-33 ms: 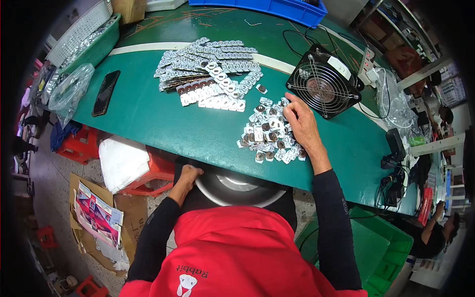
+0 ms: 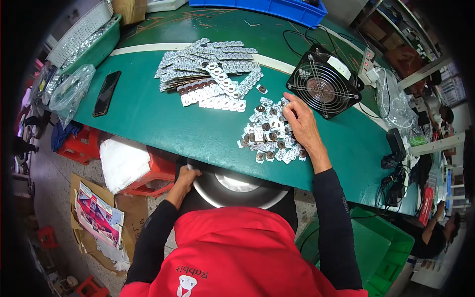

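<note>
A metal basin [image 2: 216, 198] rests on my lap, partly under the table edge. My left hand [image 2: 185, 179] is closed on its left rim, with the thumb over the edge. On the green tabletop lies a heap of small white pieces with round brown centres [image 2: 269, 131]. Against the heap's right side my right hand [image 2: 303, 123] is set down edgeways, fingers loosely bent and apart from the thumb, with nothing visible in it. One loose piece [image 2: 261, 89] lies above the heap. Farther left are stacked strips of similar joined pieces [image 2: 210, 64].
A black fan [image 2: 322, 84] stands right of the heap, its cable running to a power strip [image 2: 367, 62]. A phone [image 2: 106, 94] and a clear plastic bag [image 2: 71, 91] lie at left. Blue [image 2: 262, 7] and green [image 2: 381, 247] bins and a red stool [image 2: 148, 178] surround me.
My left hand and the basin have shifted slightly to the left and toward the table. The right hand stays by the heap.
</note>
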A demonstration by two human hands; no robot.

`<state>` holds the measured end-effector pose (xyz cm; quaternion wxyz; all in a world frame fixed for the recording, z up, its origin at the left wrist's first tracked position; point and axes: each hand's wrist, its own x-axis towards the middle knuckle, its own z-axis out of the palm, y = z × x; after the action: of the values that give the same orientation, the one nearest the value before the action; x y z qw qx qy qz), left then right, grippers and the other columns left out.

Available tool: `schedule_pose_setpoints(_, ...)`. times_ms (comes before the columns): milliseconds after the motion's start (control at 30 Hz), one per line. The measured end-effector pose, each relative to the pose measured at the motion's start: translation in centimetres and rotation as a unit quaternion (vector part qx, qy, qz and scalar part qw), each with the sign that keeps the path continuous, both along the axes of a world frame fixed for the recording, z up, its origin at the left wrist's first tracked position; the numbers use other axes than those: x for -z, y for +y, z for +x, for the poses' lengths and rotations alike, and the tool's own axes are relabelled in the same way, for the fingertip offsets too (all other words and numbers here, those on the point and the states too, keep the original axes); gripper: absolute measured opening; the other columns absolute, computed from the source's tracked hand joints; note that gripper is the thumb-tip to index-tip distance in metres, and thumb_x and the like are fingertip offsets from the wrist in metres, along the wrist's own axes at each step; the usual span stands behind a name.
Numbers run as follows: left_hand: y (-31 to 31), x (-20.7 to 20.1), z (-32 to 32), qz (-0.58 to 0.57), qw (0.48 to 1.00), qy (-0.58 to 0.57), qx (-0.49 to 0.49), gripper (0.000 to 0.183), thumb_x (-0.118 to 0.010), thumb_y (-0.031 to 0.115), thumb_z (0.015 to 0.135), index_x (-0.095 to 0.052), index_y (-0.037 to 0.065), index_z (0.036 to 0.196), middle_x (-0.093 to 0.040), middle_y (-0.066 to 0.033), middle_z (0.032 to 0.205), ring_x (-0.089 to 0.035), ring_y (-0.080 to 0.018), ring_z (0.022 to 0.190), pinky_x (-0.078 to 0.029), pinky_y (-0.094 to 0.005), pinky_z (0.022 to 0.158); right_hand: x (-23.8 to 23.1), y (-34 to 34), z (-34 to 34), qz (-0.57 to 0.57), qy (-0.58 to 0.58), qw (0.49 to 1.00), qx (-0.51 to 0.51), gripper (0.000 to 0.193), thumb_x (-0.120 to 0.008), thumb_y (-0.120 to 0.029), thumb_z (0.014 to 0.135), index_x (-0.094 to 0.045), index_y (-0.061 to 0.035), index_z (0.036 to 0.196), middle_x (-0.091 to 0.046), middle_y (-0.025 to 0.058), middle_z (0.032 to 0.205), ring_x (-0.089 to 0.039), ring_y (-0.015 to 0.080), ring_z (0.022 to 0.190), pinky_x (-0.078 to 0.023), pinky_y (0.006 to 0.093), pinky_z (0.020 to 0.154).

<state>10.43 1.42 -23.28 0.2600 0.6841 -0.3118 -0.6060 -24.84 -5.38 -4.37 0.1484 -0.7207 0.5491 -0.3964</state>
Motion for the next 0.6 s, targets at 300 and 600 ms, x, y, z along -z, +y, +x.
schedule_pose_setpoints(300,0.2,-10.7,3.3,-0.13,0.989,0.065,-0.022,0.012,-0.058,-0.002,0.066,-0.058,-0.003,0.078,-0.055,-0.0044,0.067,-0.052,-0.0139,0.058,-0.043,-0.0285,0.054,-0.3,1.2,2.0,0.017,-0.005,0.997,-0.073,0.018,-0.053,-0.022,0.084,-0.055,-0.0051,0.079,-0.059,0.009,0.112,-0.046,0.0309,0.114,-0.031,0.0407,0.097)
schedule_pose_setpoints(600,1.0,-13.1,4.2,-0.116,0.993,0.022,0.013,0.005,-0.06,0.0,0.063,-0.057,-0.003,0.066,-0.055,-0.005,0.063,-0.051,-0.0131,0.053,-0.039,-0.0284,0.047,-0.8,6.7,7.7,-0.013,0.013,0.996,-0.084,0.013,-0.056,-0.018,0.083,-0.055,-0.0054,0.08,-0.06,0.0081,0.105,-0.048,0.0295,0.11,-0.034,0.0408,0.092)
